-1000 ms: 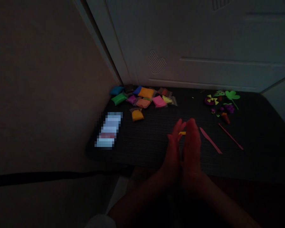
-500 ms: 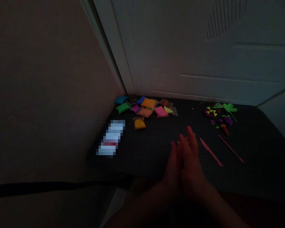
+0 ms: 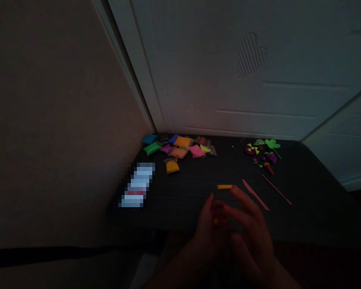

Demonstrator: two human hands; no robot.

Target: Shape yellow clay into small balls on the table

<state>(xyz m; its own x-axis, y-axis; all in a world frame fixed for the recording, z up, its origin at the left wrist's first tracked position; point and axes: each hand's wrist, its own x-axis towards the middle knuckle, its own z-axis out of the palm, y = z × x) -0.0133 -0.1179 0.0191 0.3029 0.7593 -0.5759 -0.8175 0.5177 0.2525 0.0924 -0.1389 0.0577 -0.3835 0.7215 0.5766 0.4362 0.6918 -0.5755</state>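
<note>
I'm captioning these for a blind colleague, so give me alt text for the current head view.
A small orange piece shows in a cupped left hand, with the right hand, fingers apart, close beside it. The dimly lit dark table bears a yellow stick, two pink tools, colourful packets and small shaped pieces.

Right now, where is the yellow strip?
In the head view, the yellow strip lies on the table, left of the pink knife, by the right hand's fingertips.

Smooth yellow roll [image 3: 224, 187], fine-grained matt tabletop [image 3: 186, 194]
</note>
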